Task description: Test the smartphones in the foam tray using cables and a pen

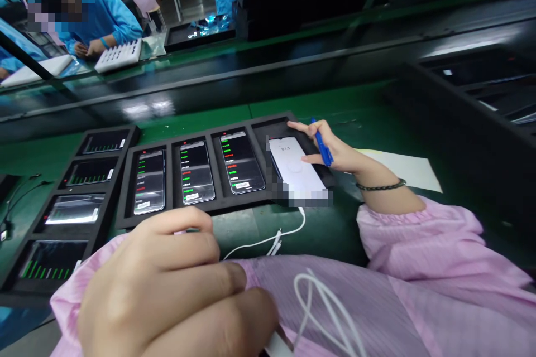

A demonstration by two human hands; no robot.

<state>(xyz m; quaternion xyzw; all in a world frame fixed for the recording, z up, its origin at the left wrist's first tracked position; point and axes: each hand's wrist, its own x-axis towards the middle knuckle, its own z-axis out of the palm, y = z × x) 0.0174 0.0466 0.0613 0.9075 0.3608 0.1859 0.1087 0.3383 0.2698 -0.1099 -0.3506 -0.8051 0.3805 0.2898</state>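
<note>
Large in the foreground, my left hand (167, 284) is closed, its fingers curled round a white piece (278, 346) at the bottom edge, mostly hidden; a looped white cable (307, 301) hangs beside it. My right hand (335, 145) has a blue pen (321, 142) tucked between its fingers. Its index finger stretches to the black tray's (167, 139) far rim, while the thumb touches the white-lit screen of a phone (295, 164). A white charging cable (301, 220) runs into that phone's near end. Left of it, dark-screened phones (243, 162) with green and red text lie in compartments.
Another black tray (111, 162) of phones stands at the left. A paper sheet (414, 170) lies right of my wrist, near a dark tray (464, 122). Loose black cables (20, 201) lie far left. Across the divider a person in blue (106, 11) sits by a white tray (119, 56).
</note>
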